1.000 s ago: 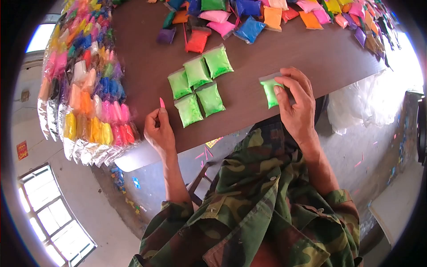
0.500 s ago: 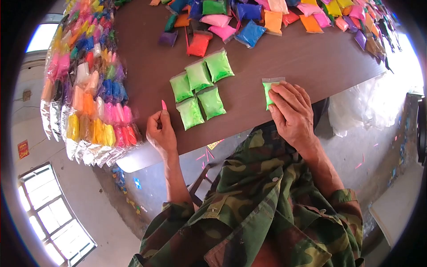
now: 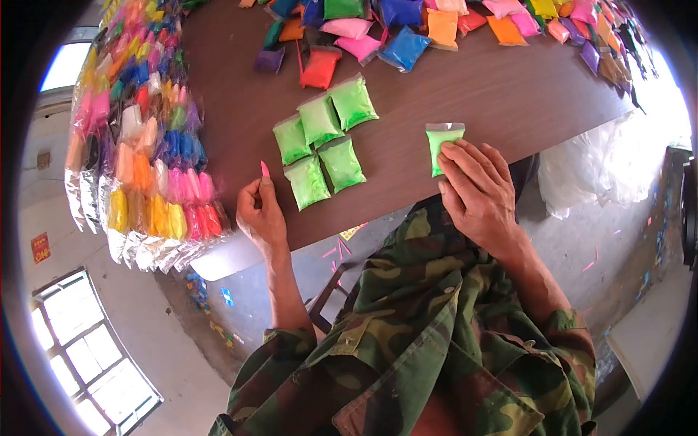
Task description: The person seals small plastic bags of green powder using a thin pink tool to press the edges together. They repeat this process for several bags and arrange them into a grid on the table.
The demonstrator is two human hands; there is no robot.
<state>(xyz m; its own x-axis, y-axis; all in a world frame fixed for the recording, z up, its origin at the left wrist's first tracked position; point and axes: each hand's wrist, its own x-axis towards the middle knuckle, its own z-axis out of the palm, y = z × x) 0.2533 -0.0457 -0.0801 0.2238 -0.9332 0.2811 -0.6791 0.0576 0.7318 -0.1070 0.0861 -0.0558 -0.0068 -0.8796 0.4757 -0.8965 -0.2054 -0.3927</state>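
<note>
A dark brown counter (image 3: 509,94) fills the upper part of the view, with the person sitting at its near edge in a camouflage jacket (image 3: 436,349). Along the left side lies a long heap of clear-wrapped multicolour packs (image 3: 138,145), banked against the counter edge so that some hang over it. Across the far edge spreads a loose scatter of small coloured packets (image 3: 436,22), orange, pink, blue and purple, apparently unsorted. Nearer, five green packets (image 3: 320,138) lie flat and touching in a tidy cluster, grouped by colour and well apart from the far scatter.

The right hand (image 3: 476,192) rests at the near edge of the counter, fingers spread flat over the lower part of a single green packet (image 3: 442,139), pressing it down against the wood; its silvery top strip pokes out beyond the fingertips. This packet lies to the right of the green cluster, apart from it.

The left hand (image 3: 260,214) is closed, thumb and fingers pinching a slim pink stick (image 3: 265,169) upright, its tip pointing away from the body; what the stick is cannot be made out at this size.
</note>
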